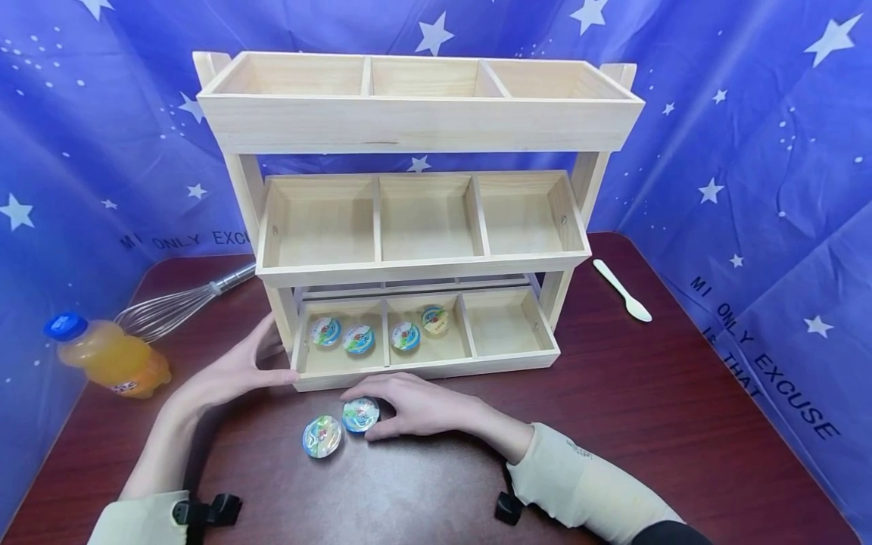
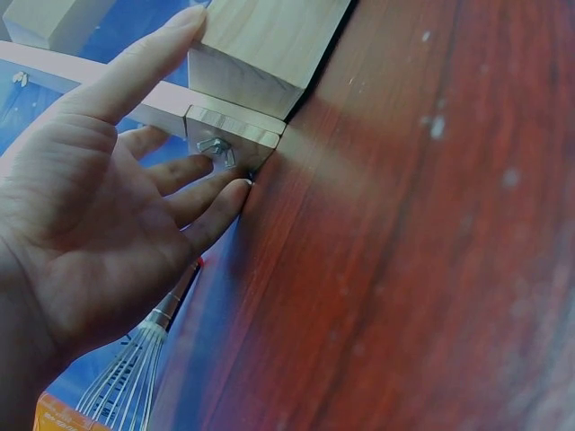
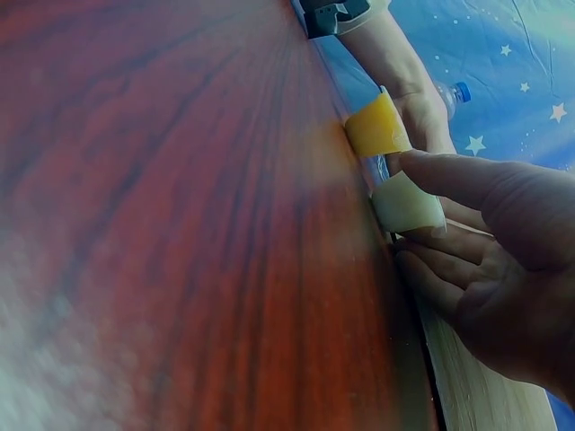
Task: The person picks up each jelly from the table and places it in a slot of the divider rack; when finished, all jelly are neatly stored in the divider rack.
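Observation:
My right hand (image 1: 415, 407) curls its thumb and fingers around a jelly cup (image 1: 360, 415) with a blue and white lid, in front of the wooden rack (image 1: 422, 125). In the right wrist view this cup's body (image 3: 406, 205) is pale. A second jelly cup (image 1: 322, 437), yellow in the right wrist view, stands just left of it on the table. My left hand (image 1: 235, 367) touches the rack's lower left corner, thumb on the bottom tray's front and the other fingers extended by the side. The bottom tray (image 1: 436, 369) holds two cups in the left compartment and two in the middle.
An orange drink bottle (image 1: 112, 359) with a blue cap lies at the left, near a wire whisk (image 1: 179, 304). A white spoon (image 1: 623, 291) lies right of the rack. Starry blue cloth (image 1: 742, 151) surrounds the dark red table (image 1: 654, 409).

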A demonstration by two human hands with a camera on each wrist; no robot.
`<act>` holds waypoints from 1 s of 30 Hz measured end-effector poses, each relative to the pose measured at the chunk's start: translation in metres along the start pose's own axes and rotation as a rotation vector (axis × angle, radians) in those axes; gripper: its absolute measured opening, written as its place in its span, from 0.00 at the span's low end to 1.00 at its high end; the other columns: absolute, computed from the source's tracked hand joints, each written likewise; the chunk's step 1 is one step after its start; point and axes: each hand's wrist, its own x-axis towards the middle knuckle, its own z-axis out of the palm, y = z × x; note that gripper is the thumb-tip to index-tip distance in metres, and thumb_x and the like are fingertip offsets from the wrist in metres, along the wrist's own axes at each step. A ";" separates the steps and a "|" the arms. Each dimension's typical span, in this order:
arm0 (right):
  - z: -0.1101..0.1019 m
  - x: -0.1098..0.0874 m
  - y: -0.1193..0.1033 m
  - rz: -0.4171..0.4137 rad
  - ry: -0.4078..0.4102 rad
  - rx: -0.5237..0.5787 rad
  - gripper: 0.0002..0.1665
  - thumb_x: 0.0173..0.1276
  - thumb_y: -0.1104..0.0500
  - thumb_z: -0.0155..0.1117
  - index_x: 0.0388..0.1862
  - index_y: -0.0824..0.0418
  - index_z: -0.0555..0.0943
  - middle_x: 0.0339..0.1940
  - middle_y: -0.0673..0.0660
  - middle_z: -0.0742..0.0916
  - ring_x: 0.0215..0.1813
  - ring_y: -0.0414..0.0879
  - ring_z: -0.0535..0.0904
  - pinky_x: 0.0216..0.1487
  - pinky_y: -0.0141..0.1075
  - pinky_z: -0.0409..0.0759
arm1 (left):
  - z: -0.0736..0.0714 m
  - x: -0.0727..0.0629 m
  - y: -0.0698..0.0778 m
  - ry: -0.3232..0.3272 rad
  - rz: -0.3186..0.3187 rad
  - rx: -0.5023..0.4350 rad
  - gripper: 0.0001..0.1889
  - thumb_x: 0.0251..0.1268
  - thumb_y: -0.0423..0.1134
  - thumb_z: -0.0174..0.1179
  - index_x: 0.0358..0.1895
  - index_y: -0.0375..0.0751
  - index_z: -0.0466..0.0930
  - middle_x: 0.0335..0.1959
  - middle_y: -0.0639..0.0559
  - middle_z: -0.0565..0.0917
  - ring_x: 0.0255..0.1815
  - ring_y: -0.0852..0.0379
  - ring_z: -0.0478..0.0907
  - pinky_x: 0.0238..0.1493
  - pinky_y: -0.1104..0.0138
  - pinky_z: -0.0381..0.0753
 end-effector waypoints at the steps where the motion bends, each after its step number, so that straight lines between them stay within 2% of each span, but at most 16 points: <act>1: 0.000 0.000 0.000 -0.001 0.000 -0.002 0.35 0.69 0.50 0.72 0.73 0.48 0.74 0.71 0.44 0.81 0.74 0.36 0.73 0.77 0.31 0.67 | 0.000 0.000 0.000 0.000 0.001 -0.001 0.59 0.63 0.41 0.72 0.84 0.70 0.33 0.84 0.42 0.56 0.82 0.35 0.57 0.62 0.85 0.65; 9: -0.001 -0.001 -0.001 -0.007 -0.002 0.017 0.34 0.67 0.51 0.74 0.71 0.49 0.76 0.69 0.45 0.83 0.72 0.35 0.74 0.76 0.29 0.67 | 0.000 -0.001 0.001 0.003 -0.008 0.006 0.59 0.63 0.41 0.72 0.83 0.71 0.33 0.84 0.41 0.56 0.81 0.35 0.57 0.62 0.85 0.65; 14: -0.002 -0.001 0.000 -0.002 0.019 0.042 0.34 0.65 0.52 0.76 0.70 0.50 0.77 0.67 0.45 0.84 0.72 0.35 0.75 0.75 0.29 0.68 | 0.000 -0.001 0.001 0.003 -0.012 0.008 0.59 0.63 0.42 0.72 0.84 0.67 0.33 0.84 0.42 0.56 0.82 0.35 0.57 0.62 0.85 0.65; 19: -0.004 -0.002 0.003 -0.020 0.038 0.113 0.33 0.63 0.53 0.77 0.68 0.50 0.79 0.64 0.46 0.85 0.68 0.32 0.77 0.72 0.28 0.71 | 0.000 -0.001 0.000 0.000 -0.002 0.000 0.59 0.63 0.40 0.72 0.85 0.65 0.33 0.83 0.41 0.57 0.81 0.34 0.57 0.62 0.85 0.65; 26: -0.010 -0.007 0.003 -0.021 0.029 0.212 0.32 0.63 0.53 0.78 0.67 0.50 0.80 0.62 0.44 0.86 0.60 0.28 0.78 0.65 0.27 0.76 | 0.000 0.000 0.000 -0.001 0.003 -0.013 0.59 0.63 0.40 0.72 0.83 0.70 0.33 0.83 0.41 0.58 0.81 0.35 0.58 0.63 0.84 0.66; 30: -0.014 -0.009 0.000 -0.010 0.019 0.304 0.33 0.63 0.55 0.78 0.67 0.53 0.80 0.60 0.45 0.87 0.57 0.27 0.79 0.62 0.27 0.79 | 0.000 0.000 0.000 -0.003 -0.001 -0.019 0.59 0.64 0.39 0.72 0.83 0.72 0.33 0.83 0.41 0.58 0.81 0.34 0.58 0.62 0.85 0.66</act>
